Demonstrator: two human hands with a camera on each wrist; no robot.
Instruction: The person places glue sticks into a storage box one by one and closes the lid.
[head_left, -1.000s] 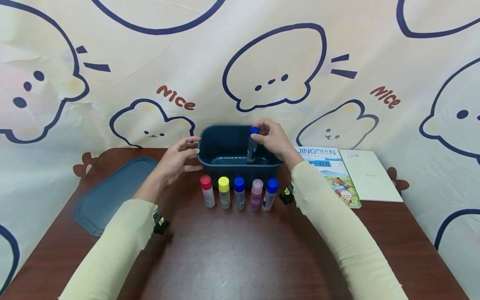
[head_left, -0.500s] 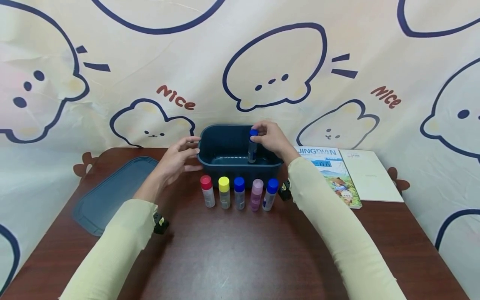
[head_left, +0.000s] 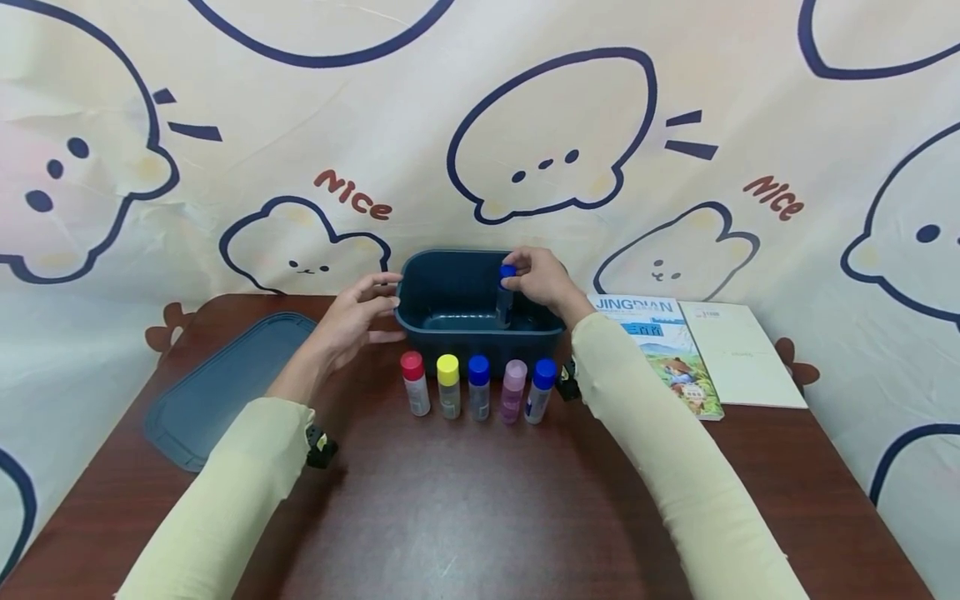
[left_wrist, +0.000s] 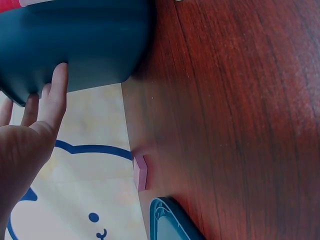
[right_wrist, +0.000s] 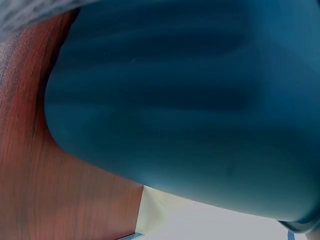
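Note:
My right hand (head_left: 546,279) pinches a blue-capped tube (head_left: 505,298) by its cap and holds it upright inside the dark teal bin (head_left: 480,343). Against the bin's left end rests my left hand (head_left: 352,321), its fingers extended. The left wrist view shows those fingertips (left_wrist: 61,75) at the bin's outer wall (left_wrist: 95,45). Lined up before the bin stand a red-capped tube (head_left: 416,385), a yellow-capped tube (head_left: 449,387), a pink tube (head_left: 513,392) and two more blue-capped tubes (head_left: 478,388). In the right wrist view the bin's wall (right_wrist: 165,120) hides the held tube.
A flat teal lid (head_left: 232,387) lies on the brown table (head_left: 465,500) at the left. Two books sit at the right: one with a colourful cover (head_left: 660,354), one pale (head_left: 742,354). A patterned cloth (head_left: 420,125) hangs behind. A small pink block (left_wrist: 140,173) lies near the back edge.
The right hand has lowered slightly, bringing the blue-capped tube a little deeper into the bin. My left hand has stayed at the bin's end.

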